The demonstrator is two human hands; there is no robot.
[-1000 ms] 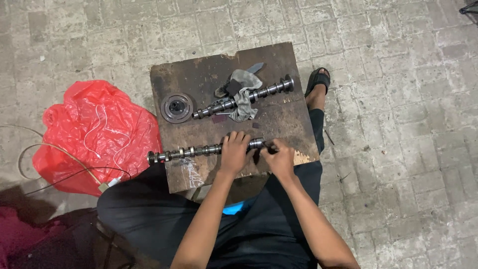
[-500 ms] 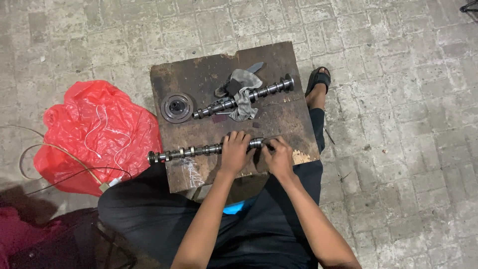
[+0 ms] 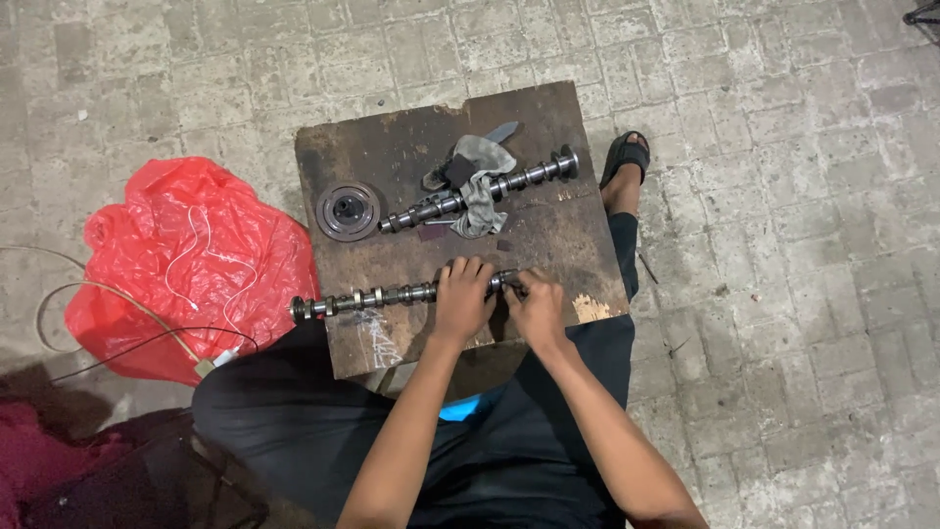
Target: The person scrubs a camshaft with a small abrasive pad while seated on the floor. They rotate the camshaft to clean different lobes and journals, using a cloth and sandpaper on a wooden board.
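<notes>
Near edge of board point(image 3: 548, 108): camshaft point(image 3: 377, 297); behind it, second camshaft point(image 3: 490, 186) under rag point(image 3: 480, 171); left edge, pulley point(image 3: 347, 210).

A second camshaft point(image 3: 480, 193) lies under a grey rag point(image 3: 480, 171) at 12 o'clock; pulley point(image 3: 348, 211) at 10; red bag point(image 3: 191, 264) at 9.

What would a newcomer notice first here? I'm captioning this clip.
Both hands grip a camshaft lying along the near edge of a dark wooden board: left hand, right hand. A second camshaft lies farther back under a grey rag. A red plastic bag lies on the paving left of the board.
</notes>
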